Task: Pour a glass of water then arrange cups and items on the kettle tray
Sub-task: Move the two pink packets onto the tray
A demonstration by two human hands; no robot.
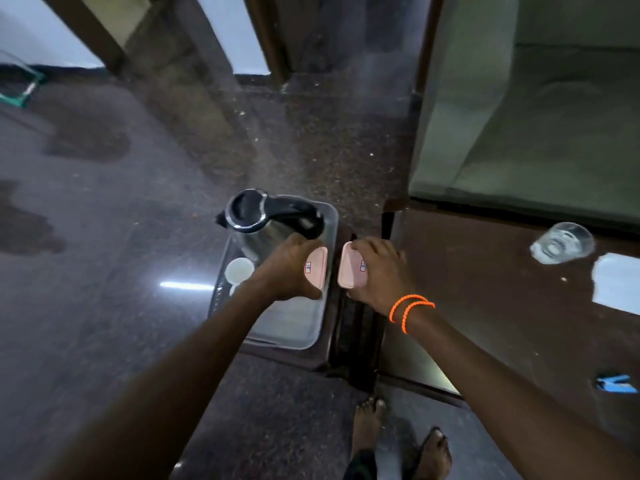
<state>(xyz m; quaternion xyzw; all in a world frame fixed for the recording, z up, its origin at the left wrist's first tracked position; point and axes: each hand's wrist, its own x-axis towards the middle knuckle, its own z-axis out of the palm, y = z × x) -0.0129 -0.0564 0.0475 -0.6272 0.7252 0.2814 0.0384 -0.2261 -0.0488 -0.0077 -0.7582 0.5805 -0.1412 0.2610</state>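
Note:
A steel electric kettle (256,220) with a black lid and handle stands at the far end of a grey tray (294,327). A white cup (239,270) sits on the tray's left side. My left hand (287,271) grips a small pink box (317,266) over the tray's right side. My right hand (377,268) grips a second pink box (351,270) just past the tray's right edge. A clear glass (562,242) stands on the brown table (485,271) far to the right.
The tray rests on a low dark stand above a speckled stone floor (104,271). A blue object (616,384) and a white sheet (618,282) lie on the table's right side. My bare feet (398,441) are below. A glass panel (536,116) rises behind the table.

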